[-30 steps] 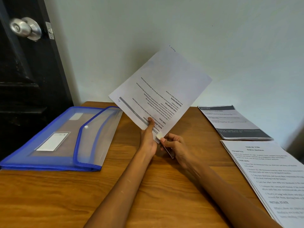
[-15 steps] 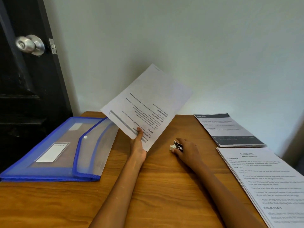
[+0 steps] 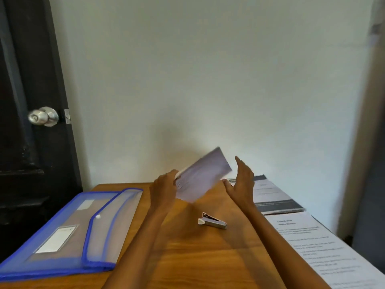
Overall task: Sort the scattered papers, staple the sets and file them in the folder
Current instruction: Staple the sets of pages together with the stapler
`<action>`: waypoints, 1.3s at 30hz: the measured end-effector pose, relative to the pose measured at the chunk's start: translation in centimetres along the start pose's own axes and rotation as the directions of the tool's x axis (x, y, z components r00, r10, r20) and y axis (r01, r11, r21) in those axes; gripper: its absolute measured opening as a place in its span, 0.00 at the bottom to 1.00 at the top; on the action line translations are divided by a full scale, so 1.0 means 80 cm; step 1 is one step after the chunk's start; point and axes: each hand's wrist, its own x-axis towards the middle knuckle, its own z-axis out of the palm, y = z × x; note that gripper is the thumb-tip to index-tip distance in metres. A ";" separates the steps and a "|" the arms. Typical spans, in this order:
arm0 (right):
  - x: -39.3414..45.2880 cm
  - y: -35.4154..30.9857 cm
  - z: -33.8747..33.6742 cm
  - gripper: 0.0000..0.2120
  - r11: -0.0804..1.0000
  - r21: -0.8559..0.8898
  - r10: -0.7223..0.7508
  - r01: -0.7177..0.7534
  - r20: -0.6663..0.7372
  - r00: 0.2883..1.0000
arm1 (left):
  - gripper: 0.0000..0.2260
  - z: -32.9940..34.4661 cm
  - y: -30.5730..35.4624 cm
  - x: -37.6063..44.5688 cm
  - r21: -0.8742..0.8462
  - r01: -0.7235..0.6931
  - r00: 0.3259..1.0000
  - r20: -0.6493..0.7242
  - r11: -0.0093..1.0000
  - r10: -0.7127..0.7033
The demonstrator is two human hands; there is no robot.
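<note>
Papers [image 3: 201,178], blurred, sit at frame centre above the worktop [image 3: 187,257], gripped at their left edge by my left hand [image 3: 164,187]. My right hand [image 3: 241,183] is spread open just right of them. Folder [image 3: 68,232] lies lower left; stapler [image 3: 212,221] below the papers.

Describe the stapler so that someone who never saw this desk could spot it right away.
Start at the wooden table against the pale wall. Near its middle, on bare wood between the two forearms and below the paper set held up in the left hand, lies the stapler. It is the only small grey metal thing there; everything else on the table is flat paper or the blue folder.
</note>
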 end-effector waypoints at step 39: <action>0.075 0.210 -0.138 0.21 0.843 -0.035 0.537 -0.537 0.124 0.835 | 0.11 0.281 0.190 0.036 -0.559 0.662 0.749 0.502 0.500 -0.432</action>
